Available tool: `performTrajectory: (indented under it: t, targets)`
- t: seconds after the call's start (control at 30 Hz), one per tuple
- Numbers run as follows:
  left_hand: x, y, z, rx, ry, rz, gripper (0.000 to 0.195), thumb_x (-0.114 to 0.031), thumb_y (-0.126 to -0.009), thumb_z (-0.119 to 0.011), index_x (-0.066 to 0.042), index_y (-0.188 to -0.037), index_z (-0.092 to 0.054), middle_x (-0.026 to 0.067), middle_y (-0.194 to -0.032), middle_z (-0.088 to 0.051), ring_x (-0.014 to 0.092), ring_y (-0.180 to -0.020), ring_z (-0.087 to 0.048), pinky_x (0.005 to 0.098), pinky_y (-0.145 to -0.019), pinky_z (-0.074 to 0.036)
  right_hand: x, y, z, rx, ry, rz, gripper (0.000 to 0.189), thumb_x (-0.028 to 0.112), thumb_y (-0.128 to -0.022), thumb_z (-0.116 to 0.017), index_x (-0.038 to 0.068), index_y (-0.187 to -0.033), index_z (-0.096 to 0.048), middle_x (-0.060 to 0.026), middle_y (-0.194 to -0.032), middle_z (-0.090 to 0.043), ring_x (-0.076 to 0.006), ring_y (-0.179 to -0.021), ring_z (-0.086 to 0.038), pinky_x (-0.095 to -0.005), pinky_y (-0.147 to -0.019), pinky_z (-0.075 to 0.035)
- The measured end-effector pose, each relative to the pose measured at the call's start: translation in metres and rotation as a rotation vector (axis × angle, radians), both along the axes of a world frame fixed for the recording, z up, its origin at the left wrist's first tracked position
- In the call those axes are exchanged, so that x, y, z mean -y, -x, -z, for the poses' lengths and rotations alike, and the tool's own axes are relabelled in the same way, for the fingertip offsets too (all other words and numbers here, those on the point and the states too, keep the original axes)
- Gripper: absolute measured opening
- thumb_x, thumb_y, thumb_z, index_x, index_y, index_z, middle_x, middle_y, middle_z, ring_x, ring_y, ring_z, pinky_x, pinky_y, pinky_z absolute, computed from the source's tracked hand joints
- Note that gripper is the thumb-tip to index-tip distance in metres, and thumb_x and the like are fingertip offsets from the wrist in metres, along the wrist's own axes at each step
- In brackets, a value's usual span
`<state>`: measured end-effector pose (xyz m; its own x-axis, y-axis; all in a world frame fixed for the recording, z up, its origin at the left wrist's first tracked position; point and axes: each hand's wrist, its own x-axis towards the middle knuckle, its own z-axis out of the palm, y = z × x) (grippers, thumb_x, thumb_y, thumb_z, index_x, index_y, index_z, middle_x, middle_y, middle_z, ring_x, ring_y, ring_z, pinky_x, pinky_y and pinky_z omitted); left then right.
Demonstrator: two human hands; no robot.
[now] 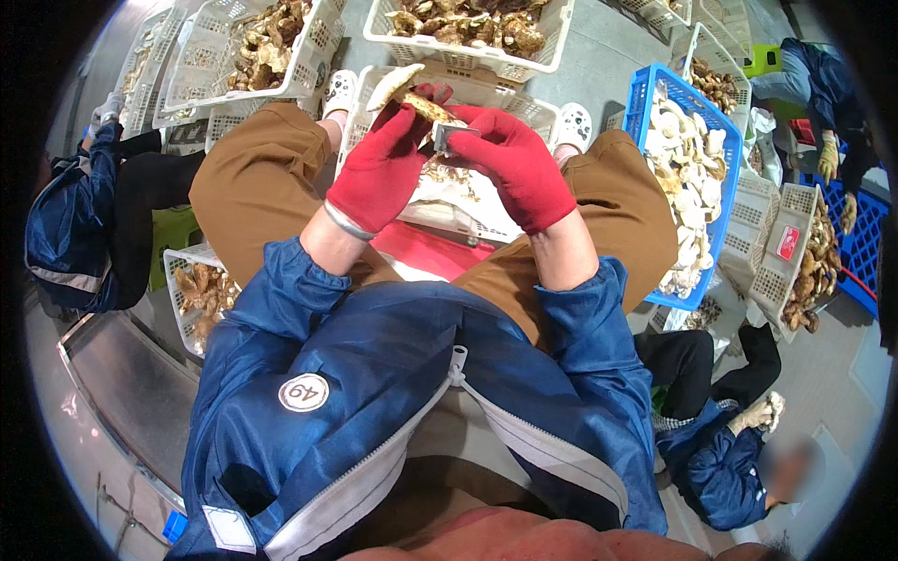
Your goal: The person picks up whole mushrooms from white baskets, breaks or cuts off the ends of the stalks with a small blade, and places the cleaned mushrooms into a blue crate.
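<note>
My left hand, in a red glove, grips a mushroom with a long pale cap and a brownish stem. In my right hand, also gloved in red, is a small flat metal blade, held close to the lower end of the stem. Whether the blade touches the stem is hard to tell. Beneath both hands, between my knees, stands a white plastic crate. Pale and brown trimmings lie in it, partly hidden by my gloves.
Ahead stands a white crate of brown mushrooms; another mushroom crate is ahead left. Pale mushrooms fill a blue crate by my right knee. A mushroom crate sits behind my left knee. Co-workers sit on both sides.
</note>
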<state>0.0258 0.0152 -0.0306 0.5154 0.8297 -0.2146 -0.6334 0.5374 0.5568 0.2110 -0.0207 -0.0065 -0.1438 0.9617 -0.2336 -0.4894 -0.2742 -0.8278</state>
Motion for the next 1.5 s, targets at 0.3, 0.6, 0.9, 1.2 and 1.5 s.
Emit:
performTrajectory:
  t: [0.3, 0.6, 0.9, 1.2, 1.5]
  targets:
    - [0.006, 0.027, -0.020, -0.122, -0.008, 0.231, 0.065, -0.002, -0.088, -0.052, -0.002, -0.150, -0.033, 0.0126, -0.144, -0.047, 0.026, -0.132, -0.048, 0.0431, -0.110, -0.038, -0.001, -0.024, -0.030, 0.253, -0.149, -0.023, 0.008, 0.004, -0.084, -0.071, 0.000, -0.086, -0.065, -0.0145, -0.121, -0.066, -0.0190, -0.101, -0.064, -0.0313, -0.087, -0.050]
    - [0.006, 0.047, 0.004, 0.122, 0.165, 0.253, 0.045, -0.033, -0.103, -0.049, -0.001, -0.135, -0.052, 0.0150, -0.136, -0.055, 0.033, -0.120, -0.058, 0.0469, -0.098, -0.050, 0.000, -0.010, -0.023, 0.706, -0.501, 0.017, 0.011, 0.006, -0.079, -0.074, 0.001, -0.084, -0.066, -0.0107, -0.116, -0.066, -0.0205, -0.092, -0.065, -0.0306, -0.076, -0.051]
    - [0.017, 0.022, -0.013, -0.319, -0.091, 0.010, 0.037, -0.017, -0.097, -0.058, -0.001, -0.130, -0.052, 0.0073, -0.124, -0.057, 0.016, -0.109, -0.055, 0.0321, -0.096, -0.043, 0.007, 0.016, -0.014, 0.858, -0.550, 0.087, 0.012, 0.012, -0.080, -0.073, 0.004, -0.083, -0.064, -0.0108, -0.099, -0.060, -0.0298, -0.090, -0.061, -0.0374, -0.076, -0.050]
    - [0.030, 0.011, -0.019, -0.617, -0.345, -0.152, 0.041, -0.010, -0.090, -0.066, 0.003, -0.125, -0.051, 0.0117, -0.121, -0.058, 0.015, -0.099, -0.060, 0.0286, -0.083, -0.052, 0.011, 0.021, -0.011, 0.921, -0.516, 0.111, 0.010, 0.008, -0.079, -0.075, 0.002, -0.082, -0.067, -0.0101, -0.103, -0.062, -0.0260, -0.092, -0.063, -0.0336, -0.076, -0.050]
    - [0.031, 0.018, -0.016, -0.280, -0.065, -0.126, 0.034, -0.009, -0.096, -0.059, 0.002, -0.127, -0.051, 0.0099, -0.119, -0.059, 0.016, -0.103, -0.061, 0.0300, -0.091, -0.049, 0.010, 0.024, -0.013, 0.878, -0.496, 0.169, 0.008, 0.005, -0.079, -0.073, 0.002, -0.084, -0.067, -0.0088, -0.098, -0.068, -0.0259, -0.084, -0.065, -0.0336, -0.072, -0.052]
